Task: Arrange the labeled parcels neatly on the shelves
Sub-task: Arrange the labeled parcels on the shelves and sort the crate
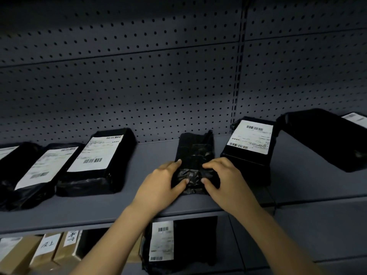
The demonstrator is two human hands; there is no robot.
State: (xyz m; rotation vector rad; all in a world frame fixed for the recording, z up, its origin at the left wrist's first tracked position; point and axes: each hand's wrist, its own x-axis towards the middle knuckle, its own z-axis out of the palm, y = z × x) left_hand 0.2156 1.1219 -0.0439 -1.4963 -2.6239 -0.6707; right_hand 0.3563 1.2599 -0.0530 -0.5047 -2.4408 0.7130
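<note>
A black plastic-wrapped parcel [195, 153] lies lengthwise on the grey shelf [151, 205], no label showing on its top. My left hand [161, 181] grips its near left corner, thumb on top of the crinkled wrap. My right hand [222, 175] holds the near right corner the same way. To the right stands a labeled black parcel [250, 143], close beside the held one. To the left lie three more labeled black parcels [99, 161], [42, 171], [8, 155] side by side.
Another black parcel [327, 137] lies angled at the far right. A pegboard back wall [139, 86] closes the shelf. On the lower shelf are a black labeled parcel [161, 241] and brown cardboard boxes [39, 253].
</note>
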